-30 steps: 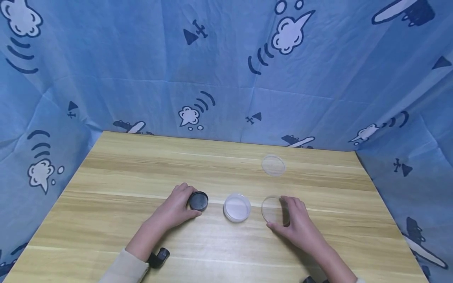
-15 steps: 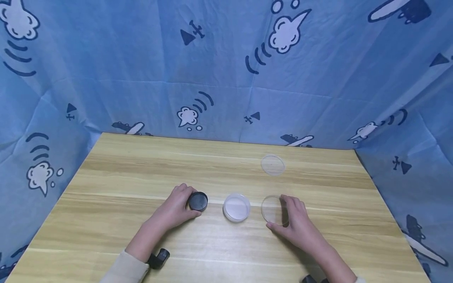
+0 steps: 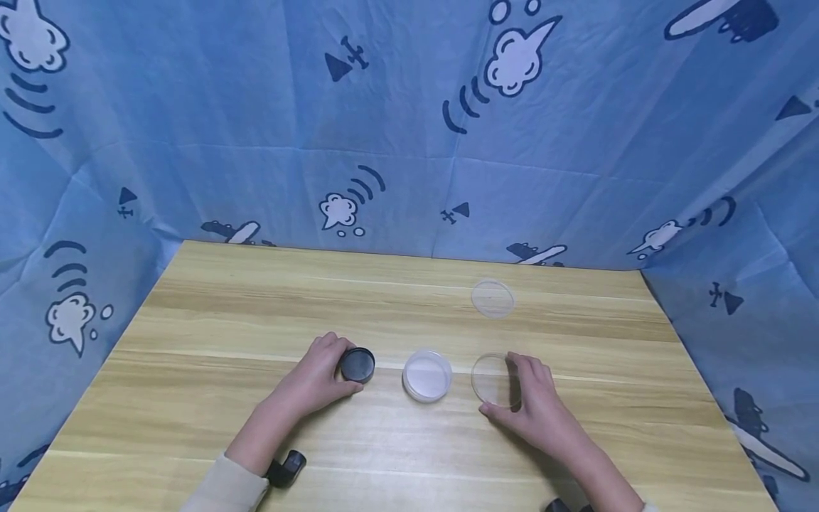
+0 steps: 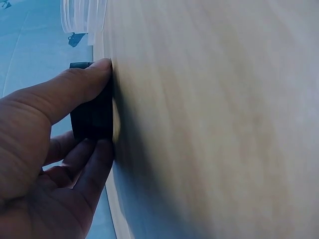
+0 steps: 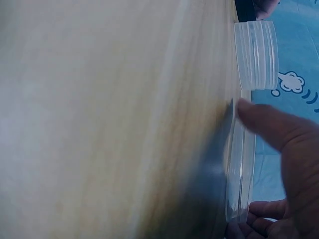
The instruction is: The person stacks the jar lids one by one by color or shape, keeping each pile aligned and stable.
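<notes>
My left hand [image 3: 320,373] grips a small round black container [image 3: 357,365] by its sides on the table. The left wrist view shows the thumb on one side of this black container [image 4: 92,117] and fingertips on the other. Right of centre, my right hand [image 3: 537,404] holds a shallow clear round dish [image 3: 491,380] between thumb and fingers. In the right wrist view the clear dish [image 5: 239,172] lies flat on the table. Between the two hands stands a taller clear plastic round container [image 3: 427,377], with ridged walls, touched by neither hand.
A thin clear disc [image 3: 493,299] lies farther back on the wooden table [image 3: 256,299]. Blue patterned cloth [image 3: 397,107] hangs behind the table and at both sides. A black wrist mount [image 3: 288,468] sits at the left wrist.
</notes>
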A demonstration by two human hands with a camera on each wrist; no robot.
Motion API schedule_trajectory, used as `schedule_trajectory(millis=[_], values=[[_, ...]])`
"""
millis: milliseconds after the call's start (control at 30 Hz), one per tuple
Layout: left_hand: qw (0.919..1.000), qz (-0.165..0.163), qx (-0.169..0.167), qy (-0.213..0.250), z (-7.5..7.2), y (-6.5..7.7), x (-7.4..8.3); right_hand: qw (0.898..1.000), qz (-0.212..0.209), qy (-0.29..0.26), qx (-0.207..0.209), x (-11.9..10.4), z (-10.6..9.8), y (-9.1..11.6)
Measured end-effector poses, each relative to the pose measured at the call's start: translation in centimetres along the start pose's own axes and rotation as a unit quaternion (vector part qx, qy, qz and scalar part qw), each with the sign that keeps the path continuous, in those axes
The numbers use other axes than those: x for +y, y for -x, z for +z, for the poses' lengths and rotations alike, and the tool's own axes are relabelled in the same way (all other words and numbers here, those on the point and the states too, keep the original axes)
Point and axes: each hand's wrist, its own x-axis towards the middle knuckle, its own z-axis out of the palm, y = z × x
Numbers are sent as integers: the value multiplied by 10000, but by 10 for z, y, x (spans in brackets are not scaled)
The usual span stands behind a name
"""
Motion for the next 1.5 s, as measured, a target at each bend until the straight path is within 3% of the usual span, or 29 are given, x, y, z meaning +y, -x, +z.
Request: schedule_trajectory(millis=[200, 433, 900, 1267, 1500], values=[[9999, 90, -15, -68, -2, 0, -1, 9992, 153, -374, 9, 2, -2, -2], [9999, 50, -62, -119, -2, -1, 0, 9982, -15, -601, 83, 12, -11, -16], [9999, 1, -76, -152, -3, 0, 3, 9983, -17, -590, 19, 47, -36, -73], [9999, 45, -89, -44, -3, -1, 2, 9991, 169, -299, -240, 56, -32, -115], [10000, 8, -91, 7, -2, 0, 2, 9992, 73, -314, -235, 54, -27, -135]])
